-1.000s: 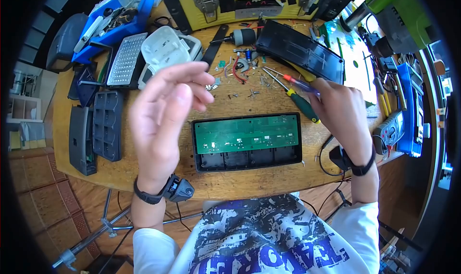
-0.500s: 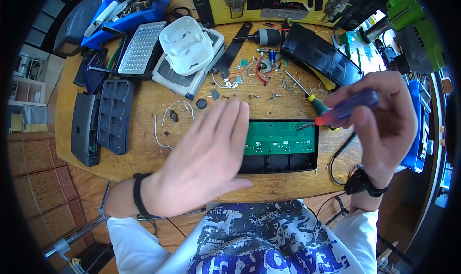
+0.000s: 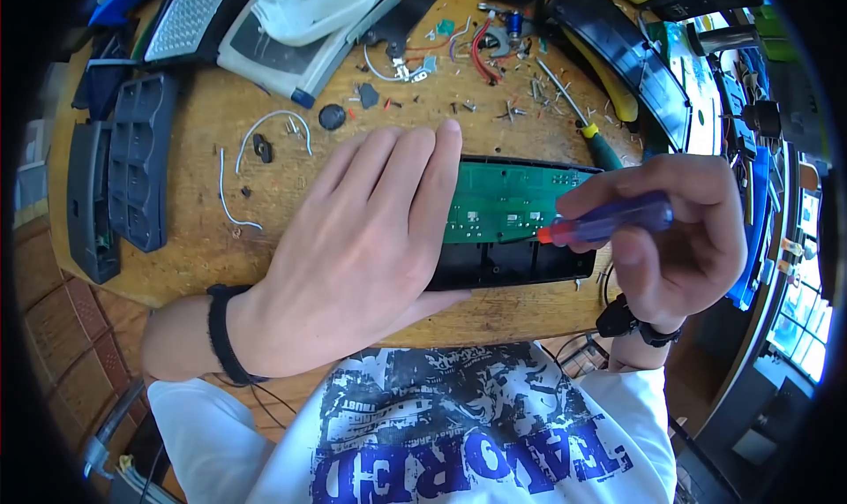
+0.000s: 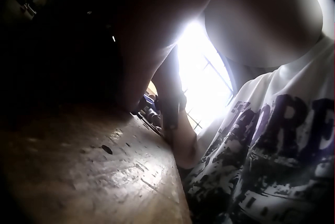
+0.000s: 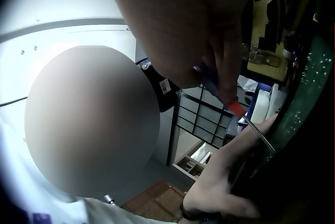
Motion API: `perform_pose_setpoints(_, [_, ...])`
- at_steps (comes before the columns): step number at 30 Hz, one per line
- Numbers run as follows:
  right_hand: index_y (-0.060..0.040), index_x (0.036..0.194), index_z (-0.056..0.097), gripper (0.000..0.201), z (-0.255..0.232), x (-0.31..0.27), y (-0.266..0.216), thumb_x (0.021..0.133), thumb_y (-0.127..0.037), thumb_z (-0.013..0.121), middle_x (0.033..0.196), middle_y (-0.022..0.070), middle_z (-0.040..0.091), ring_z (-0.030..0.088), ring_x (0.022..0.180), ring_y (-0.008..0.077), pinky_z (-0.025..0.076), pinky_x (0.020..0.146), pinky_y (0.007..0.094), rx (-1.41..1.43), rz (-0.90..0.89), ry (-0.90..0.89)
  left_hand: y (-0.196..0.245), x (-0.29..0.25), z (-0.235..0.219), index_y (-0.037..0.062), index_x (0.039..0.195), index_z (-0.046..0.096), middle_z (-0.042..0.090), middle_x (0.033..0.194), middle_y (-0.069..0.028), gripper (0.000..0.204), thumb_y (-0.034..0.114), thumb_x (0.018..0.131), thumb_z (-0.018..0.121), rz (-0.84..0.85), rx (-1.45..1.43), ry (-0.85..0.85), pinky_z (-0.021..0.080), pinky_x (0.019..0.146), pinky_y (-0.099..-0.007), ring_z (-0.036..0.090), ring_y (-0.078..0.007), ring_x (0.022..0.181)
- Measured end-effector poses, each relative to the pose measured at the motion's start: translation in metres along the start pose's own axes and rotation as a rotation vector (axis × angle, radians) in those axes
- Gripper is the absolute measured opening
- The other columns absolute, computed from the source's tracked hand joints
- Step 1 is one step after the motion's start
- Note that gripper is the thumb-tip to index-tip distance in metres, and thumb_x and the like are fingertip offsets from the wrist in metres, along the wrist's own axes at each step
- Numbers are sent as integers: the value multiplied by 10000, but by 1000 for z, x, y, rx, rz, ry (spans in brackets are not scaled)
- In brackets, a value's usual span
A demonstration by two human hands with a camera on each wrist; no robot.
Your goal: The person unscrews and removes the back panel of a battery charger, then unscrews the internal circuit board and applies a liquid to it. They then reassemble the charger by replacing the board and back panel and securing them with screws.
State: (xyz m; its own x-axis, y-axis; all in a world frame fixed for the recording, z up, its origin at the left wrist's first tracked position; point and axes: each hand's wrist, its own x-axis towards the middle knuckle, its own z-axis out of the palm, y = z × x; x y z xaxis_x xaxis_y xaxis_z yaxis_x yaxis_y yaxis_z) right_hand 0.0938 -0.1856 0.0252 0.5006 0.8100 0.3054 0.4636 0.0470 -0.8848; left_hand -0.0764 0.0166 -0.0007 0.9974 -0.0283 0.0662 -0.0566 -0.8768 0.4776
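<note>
In the head view a green circuit board [image 3: 494, 199] lies in a black housing [image 3: 565, 268]. The left hand [image 3: 362, 230] lies over the housing's left end, fingers straight and side by side, thumb along the near edge. The right hand [image 3: 679, 230] grips a purple screwdriver [image 3: 609, 221] with a red collar, its shaft pointing left to the board's lower edge. In the right wrist view the shaft [image 5: 257, 132] reaches the green board [image 5: 309, 88]; whether the tip touches a screw cannot be told. The left wrist view shows the left hand only as a dark shape.
A green-yellow screwdriver [image 3: 600, 142] lies behind the housing, near scattered screws [image 3: 516, 111]. White wires [image 3: 231, 191] and a black knob [image 3: 332, 116] lie behind the left hand. Grey compartment trays [image 3: 141, 160] stand at the left; a dark cover [image 3: 618, 45] lies back right.
The left hand has come down from the air onto the housing's left part. The right hand has brought the purple screwdriver over the board, its tip now lower and further left. The head view has shifted closer.
</note>
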Motion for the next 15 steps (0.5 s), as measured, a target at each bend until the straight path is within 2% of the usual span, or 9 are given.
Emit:
perform_pose_setpoints(2, [94, 1176, 540, 459, -1, -1, -3, 1025, -259, 792, 966, 286, 782, 808, 756, 254, 665, 673, 282, -23, 0, 47, 0, 0, 1, -124, 1560, 420, 542, 1363, -259, 1229, 327, 587, 1021, -4, 8, 7, 482, 1101, -543, 574, -461, 1238])
perform_pose_setpoints(12, [95, 1227, 509, 423, -12, 2, 6, 1073, -240, 717, 991, 310, 776, 814, 779, 258, 666, 683, 288, -13, -70, -47, -1, 0, 2, -117, 1557, 434, 547, 1356, -250, 1217, 321, 585, 1021, -10, -4, 19, 489, 1090, -535, 579, -454, 1238])
perform_pose_setpoints(14, [111, 1250, 495, 406, -29, 11, 15, 1087, -209, 684, 1012, 357, 760, 816, 798, 261, 672, 689, 309, -40, -268, -376, 0, 0, 2, -117, 1556, 437, 552, 1346, -242, 1210, 323, 590, 1019, -10, -4, 23, 494, 1080, -526, 583, -445, 1229])
perform_pose_setpoints(15, [111, 1250, 495, 406, -31, 17, 13, 1087, -209, 684, 1012, 357, 760, 816, 798, 261, 672, 689, 309, -39, -268, -378, 0, 0, 3, -117, 1556, 437, 552, 1346, -242, 1210, 323, 590, 1019, -11, -5, 24, 494, 1080, -526, 583, -445, 1229])
